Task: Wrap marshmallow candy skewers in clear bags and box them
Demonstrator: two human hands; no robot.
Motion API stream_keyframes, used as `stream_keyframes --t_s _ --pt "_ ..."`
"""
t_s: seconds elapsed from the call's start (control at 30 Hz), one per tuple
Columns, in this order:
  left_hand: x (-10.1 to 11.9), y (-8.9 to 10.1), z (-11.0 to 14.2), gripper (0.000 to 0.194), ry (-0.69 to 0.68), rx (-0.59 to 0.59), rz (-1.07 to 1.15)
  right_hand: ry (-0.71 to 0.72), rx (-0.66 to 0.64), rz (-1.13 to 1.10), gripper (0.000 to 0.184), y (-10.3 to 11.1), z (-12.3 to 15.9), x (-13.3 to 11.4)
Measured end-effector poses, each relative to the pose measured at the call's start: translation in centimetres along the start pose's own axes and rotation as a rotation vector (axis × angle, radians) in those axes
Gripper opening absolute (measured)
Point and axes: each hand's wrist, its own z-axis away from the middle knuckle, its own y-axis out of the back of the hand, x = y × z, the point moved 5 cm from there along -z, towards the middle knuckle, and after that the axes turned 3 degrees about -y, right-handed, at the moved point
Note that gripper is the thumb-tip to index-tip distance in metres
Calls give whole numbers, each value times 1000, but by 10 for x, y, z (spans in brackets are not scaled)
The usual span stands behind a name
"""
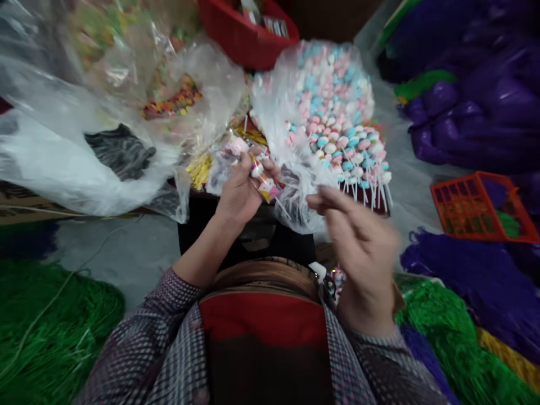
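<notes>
Nearest me, my right hand (358,242) is blurred, fingertips close together, and I can't tell if they pinch anything; past it, my left hand (241,194) has its fingers clamped on a small clear packet (265,183). I read this as a packet-handling step, so the next move calls for steady left fingers and a clean right pinch, clear of the plastic bag (297,208) between both sets. Beyond the fingers: sweets on sticks (331,140), then a red basin (248,45).

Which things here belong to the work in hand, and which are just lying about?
Likely in use:
small printed packet, held in the left hand
pastel lollipops
gold strips

Apparently just lying about:
red basin
orange basket
green strands
</notes>
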Motion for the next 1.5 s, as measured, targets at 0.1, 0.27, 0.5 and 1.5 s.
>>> stream_keyframes --t_s 0.1,0.27,0.5,1.5 --pt "2 -14 3 24 20 -41 -7 -50 -119 0 27 -29 -18 20" --pt "-5 -26 10 30 59 -124 -48 -303 -110 -251 20 -56 -20 49" --pt "-35 -7 21 54 203 -443 -254 -480 25 -604 34 -66 -15 67" --pt "-54 26 47 44 357 -386 -651 -178 280 -279 54 -18 -61 98"
